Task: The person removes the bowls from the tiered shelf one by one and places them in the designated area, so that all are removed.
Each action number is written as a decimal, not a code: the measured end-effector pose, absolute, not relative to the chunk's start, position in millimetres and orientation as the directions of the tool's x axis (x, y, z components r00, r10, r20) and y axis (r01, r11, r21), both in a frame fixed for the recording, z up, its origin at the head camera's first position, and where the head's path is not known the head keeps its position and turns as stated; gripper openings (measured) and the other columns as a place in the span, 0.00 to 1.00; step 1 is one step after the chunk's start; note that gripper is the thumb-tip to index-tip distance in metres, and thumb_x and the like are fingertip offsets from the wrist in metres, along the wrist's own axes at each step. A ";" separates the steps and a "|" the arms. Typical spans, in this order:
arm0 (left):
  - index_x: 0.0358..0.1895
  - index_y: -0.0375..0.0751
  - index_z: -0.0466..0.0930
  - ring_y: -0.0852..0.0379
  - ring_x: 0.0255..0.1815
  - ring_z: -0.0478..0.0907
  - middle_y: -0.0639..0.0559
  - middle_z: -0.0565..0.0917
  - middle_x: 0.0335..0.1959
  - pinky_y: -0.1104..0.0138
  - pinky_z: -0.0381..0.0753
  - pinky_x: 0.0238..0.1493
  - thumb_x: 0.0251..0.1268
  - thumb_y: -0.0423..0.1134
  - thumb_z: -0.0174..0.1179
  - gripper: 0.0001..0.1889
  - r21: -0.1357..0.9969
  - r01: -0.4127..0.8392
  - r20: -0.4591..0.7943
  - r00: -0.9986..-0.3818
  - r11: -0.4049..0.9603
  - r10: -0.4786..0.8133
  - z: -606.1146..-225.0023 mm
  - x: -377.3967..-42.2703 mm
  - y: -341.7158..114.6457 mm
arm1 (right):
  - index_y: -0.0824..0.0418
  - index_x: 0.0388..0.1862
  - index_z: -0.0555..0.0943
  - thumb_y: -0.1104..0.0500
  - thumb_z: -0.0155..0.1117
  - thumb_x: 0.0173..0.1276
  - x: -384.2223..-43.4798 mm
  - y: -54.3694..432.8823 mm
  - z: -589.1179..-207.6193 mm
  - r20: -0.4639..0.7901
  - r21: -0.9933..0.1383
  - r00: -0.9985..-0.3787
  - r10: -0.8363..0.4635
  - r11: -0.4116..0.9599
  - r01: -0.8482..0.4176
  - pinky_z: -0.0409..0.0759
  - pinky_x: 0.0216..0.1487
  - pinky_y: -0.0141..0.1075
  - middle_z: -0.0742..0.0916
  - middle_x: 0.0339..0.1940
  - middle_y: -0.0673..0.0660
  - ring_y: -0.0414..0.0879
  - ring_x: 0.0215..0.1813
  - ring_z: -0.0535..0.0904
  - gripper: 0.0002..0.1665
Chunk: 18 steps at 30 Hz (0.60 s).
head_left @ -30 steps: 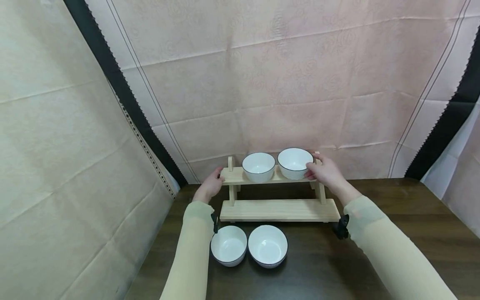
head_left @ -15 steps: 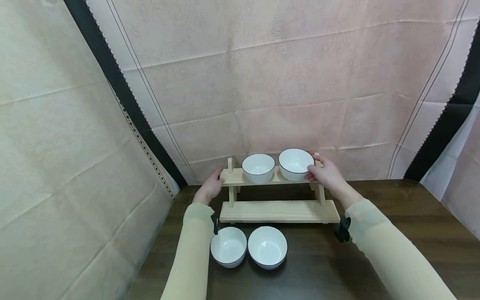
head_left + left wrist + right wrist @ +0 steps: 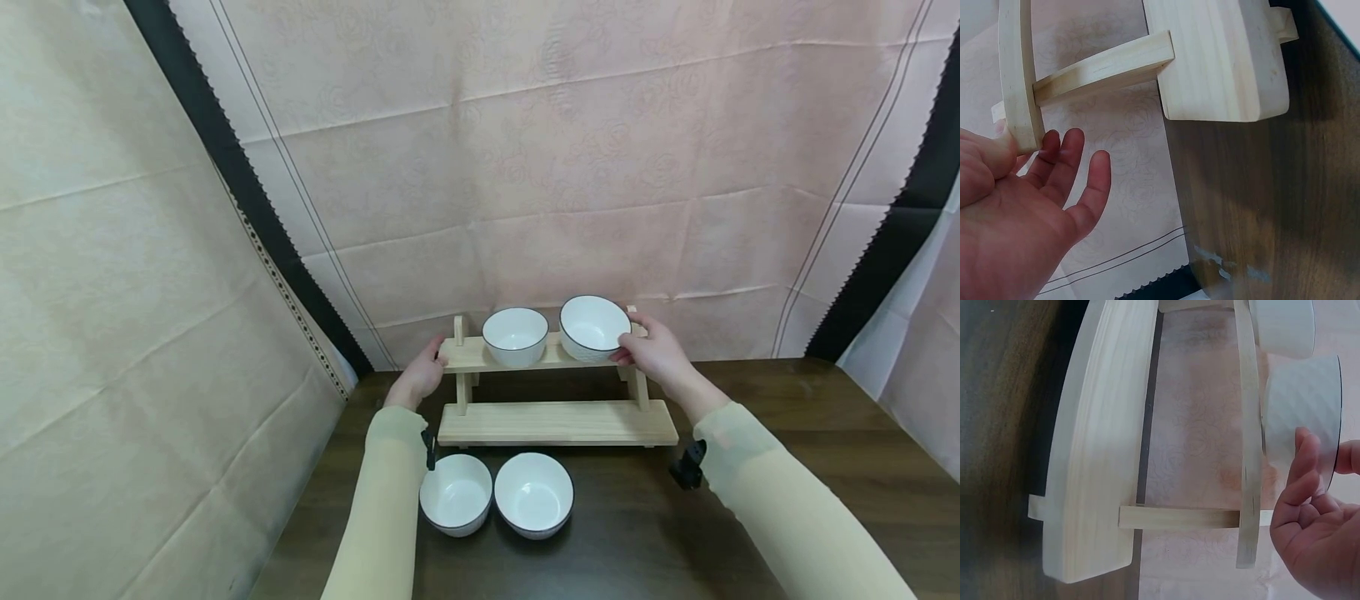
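R hand (image 3: 652, 348) pinches far R bowl (image 3: 595, 323) at rim btwn thumb & fingers; bowl at R end of upper shelf (image 3: 467, 357), base contact hard to tell
L hand (image 3: 420, 375) grips L end of same shelf, outer fingers loose
Far L bowl (image 3: 516, 332) on shelf; near L bowl (image 3: 457, 493) & near R bowl (image 3: 534, 493) on table (image 3: 637, 533)
Step prob. = positioning far R bowl; next move calls for level base, gentle release
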<state>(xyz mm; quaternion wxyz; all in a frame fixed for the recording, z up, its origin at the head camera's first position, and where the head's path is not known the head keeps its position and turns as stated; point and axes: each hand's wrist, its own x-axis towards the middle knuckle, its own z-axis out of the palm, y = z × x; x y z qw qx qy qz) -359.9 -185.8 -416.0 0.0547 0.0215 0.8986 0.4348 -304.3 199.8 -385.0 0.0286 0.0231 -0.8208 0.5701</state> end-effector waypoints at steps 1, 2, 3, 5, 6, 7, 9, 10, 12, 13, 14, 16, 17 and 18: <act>0.75 0.56 0.43 0.46 0.76 0.45 0.48 0.49 0.76 0.48 0.48 0.73 0.76 0.40 0.36 0.28 0.783 -0.004 -0.076 -0.993 0.622 0.089 -416.2 -360.0 -185.9 | 0.65 0.74 0.50 0.60 0.47 0.68 -303.8 200.1 -385.6 0.074 -0.934 -0.997 -0.004 0.349 -0.071 0.82 0.34 0.31 0.86 0.35 0.67 0.42 0.29 0.83 0.37; 0.75 0.56 0.43 0.46 0.76 0.45 0.48 0.49 0.76 0.48 0.47 0.73 0.76 0.40 0.36 0.28 0.783 -0.001 -0.074 -0.993 0.623 0.091 -416.5 -360.2 -185.9 | 0.64 0.74 0.50 0.61 0.47 0.69 -303.4 200.3 -386.2 0.073 -0.935 -0.997 -0.003 0.347 -0.070 0.82 0.34 0.31 0.86 0.36 0.66 0.42 0.30 0.83 0.37; 0.75 0.56 0.43 0.46 0.76 0.45 0.48 0.49 0.76 0.48 0.47 0.73 0.76 0.40 0.36 0.28 0.784 -0.001 -0.074 -0.993 0.621 0.091 -416.6 -360.3 -185.9 | 0.64 0.74 0.49 0.61 0.47 0.69 -303.2 200.7 -387.0 0.073 -0.936 -0.997 -0.002 0.346 -0.069 0.82 0.35 0.31 0.86 0.36 0.66 0.41 0.30 0.83 0.37; 0.75 0.55 0.43 0.46 0.76 0.44 0.48 0.49 0.76 0.48 0.47 0.73 0.76 0.40 0.36 0.28 0.784 0.002 -0.072 -0.993 0.621 0.093 -416.9 -360.4 -185.9 | 0.64 0.74 0.50 0.61 0.47 0.69 -302.5 201.0 -388.1 0.072 -0.939 -0.997 0.003 0.338 -0.067 0.82 0.35 0.31 0.86 0.36 0.65 0.41 0.30 0.83 0.36; 0.75 0.54 0.42 0.46 0.76 0.44 0.48 0.49 0.76 0.48 0.47 0.73 0.76 0.40 0.35 0.28 0.784 0.003 -0.070 -0.993 0.621 0.094 -417.1 -360.7 -185.8 | 0.64 0.74 0.50 0.61 0.47 0.69 -302.2 201.2 -388.7 0.071 -0.942 -0.997 0.005 0.328 -0.065 0.82 0.36 0.31 0.86 0.37 0.64 0.41 0.30 0.83 0.36; 0.75 0.54 0.42 0.46 0.76 0.44 0.48 0.49 0.76 0.48 0.47 0.73 0.76 0.40 0.35 0.28 0.783 0.004 -0.069 -0.993 0.622 0.094 -417.3 -360.9 -185.8 | 0.64 0.74 0.50 0.62 0.47 0.69 -301.9 201.4 -389.2 0.070 -0.945 -0.998 0.006 0.320 -0.064 0.82 0.36 0.31 0.85 0.37 0.64 0.42 0.31 0.83 0.36; 0.75 0.54 0.42 0.46 0.76 0.44 0.48 0.49 0.76 0.48 0.47 0.73 0.76 0.40 0.35 0.28 0.780 0.005 -0.068 -0.993 0.626 0.093 -417.8 -361.1 -185.9 | 0.64 0.74 0.50 0.62 0.47 0.69 -300.5 200.9 -389.8 0.062 -0.952 -0.998 0.016 0.301 -0.054 0.81 0.36 0.30 0.85 0.37 0.64 0.41 0.31 0.83 0.36; 0.75 0.54 0.43 0.47 0.76 0.45 0.48 0.49 0.76 0.48 0.47 0.73 0.76 0.40 0.35 0.27 0.778 0.006 -0.067 -0.993 0.629 0.093 -418.1 -361.2 -185.8 | 0.63 0.74 0.50 0.62 0.47 0.69 -299.7 200.7 -390.1 0.056 -0.955 -0.998 0.021 0.292 -0.047 0.81 0.36 0.30 0.85 0.37 0.63 0.41 0.31 0.83 0.36; 0.75 0.55 0.43 0.47 0.76 0.45 0.49 0.49 0.76 0.49 0.48 0.73 0.76 0.41 0.35 0.27 0.775 0.007 -0.066 -0.993 0.633 0.093 -418.6 -361.4 -185.9 | 0.63 0.74 0.49 0.62 0.47 0.69 -297.6 200.3 -390.8 0.045 -0.960 -0.998 0.032 0.277 -0.034 0.81 0.36 0.29 0.85 0.35 0.61 0.40 0.30 0.83 0.37; 0.75 0.55 0.43 0.47 0.76 0.45 0.49 0.49 0.76 0.49 0.48 0.73 0.76 0.41 0.35 0.27 0.773 0.007 -0.067 -0.993 0.634 0.093 -418.7 -361.2 -185.9 | 0.62 0.74 0.49 0.61 0.47 0.69 -296.4 200.1 -391.2 0.038 -0.962 -0.999 0.038 0.270 -0.026 0.81 0.36 0.29 0.86 0.34 0.60 0.40 0.30 0.82 0.37; 0.75 0.56 0.42 0.47 0.76 0.45 0.49 0.49 0.76 0.49 0.48 0.73 0.76 0.41 0.35 0.27 0.773 0.007 -0.067 -0.993 0.634 0.093 -418.9 -361.0 -185.9 | 0.61 0.75 0.48 0.61 0.47 0.69 -294.9 199.7 -391.5 0.032 -0.966 -0.998 0.045 0.256 -0.019 0.81 0.36 0.28 0.86 0.33 0.59 0.39 0.29 0.82 0.37; 0.75 0.56 0.42 0.47 0.76 0.44 0.49 0.48 0.76 0.49 0.47 0.73 0.76 0.41 0.35 0.27 0.775 0.004 -0.069 -0.993 0.632 0.092 -418.6 -360.7 -185.7 | 0.60 0.75 0.47 0.61 0.47 0.69 -291.8 199.8 -392.5 0.024 -0.971 -0.998 0.052 0.238 -0.011 0.79 0.36 0.28 0.87 0.31 0.57 0.39 0.29 0.82 0.38; 0.75 0.56 0.42 0.47 0.76 0.44 0.49 0.48 0.76 0.49 0.47 0.73 0.76 0.41 0.34 0.27 0.776 0.002 -0.072 -0.993 0.630 0.091 -418.4 -360.3 -185.6 | 0.59 0.75 0.47 0.61 0.47 0.68 -289.9 200.0 -392.9 0.022 -0.972 -0.998 0.056 0.234 -0.008 0.79 0.36 0.28 0.87 0.30 0.56 0.38 0.29 0.82 0.38; 0.75 0.56 0.42 0.47 0.76 0.44 0.49 0.48 0.76 0.49 0.46 0.73 0.76 0.41 0.34 0.28 0.779 -0.001 -0.075 -0.993 0.627 0.091 -418.1 -360.2 -185.7 | 0.58 0.75 0.47 0.60 0.47 0.69 -287.8 200.2 -393.0 0.018 -0.973 -0.998 0.059 0.230 -0.004 0.78 0.36 0.28 0.87 0.30 0.55 0.38 0.29 0.82 0.38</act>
